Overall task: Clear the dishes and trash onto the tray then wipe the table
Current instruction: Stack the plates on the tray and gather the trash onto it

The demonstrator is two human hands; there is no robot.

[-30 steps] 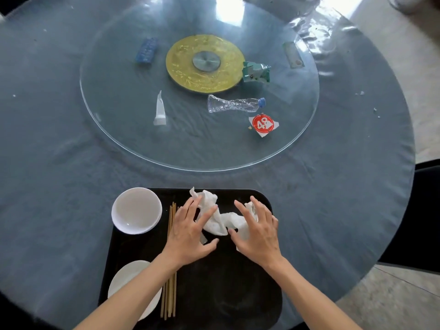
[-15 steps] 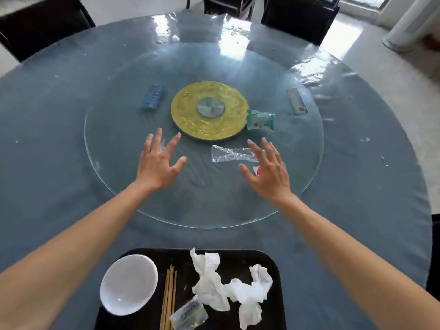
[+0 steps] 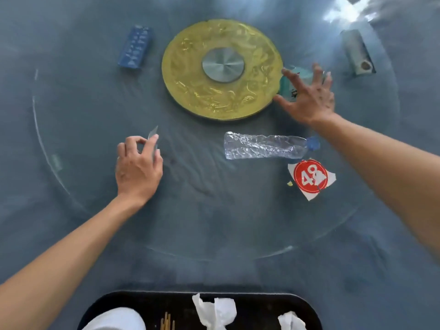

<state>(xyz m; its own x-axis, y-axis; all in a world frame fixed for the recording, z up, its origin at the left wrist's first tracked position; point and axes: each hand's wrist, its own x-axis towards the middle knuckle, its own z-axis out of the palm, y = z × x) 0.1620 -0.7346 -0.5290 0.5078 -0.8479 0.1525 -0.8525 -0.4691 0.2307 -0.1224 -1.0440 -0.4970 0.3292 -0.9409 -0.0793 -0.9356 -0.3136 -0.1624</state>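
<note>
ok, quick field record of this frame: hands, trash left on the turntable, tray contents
left hand: pinches small clear wrapper
right hand: fingers spread over green packet, not closed on it
on glass turntable: crushed bottle, red 48 paper, blue pack, grey pack
tray: white bowl, chopsticks, crumpled napkins

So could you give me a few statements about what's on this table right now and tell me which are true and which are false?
1. The left hand pinches a small clear wrapper. True.
2. The plastic bottle stands upright. False: it lies on its side, crushed.
3. The right hand is spread over a green packet. True.
4. The blue packet is on the black tray. False: it lies on the glass turntable.
5. Crumpled white tissues lie on the tray. True.
</note>
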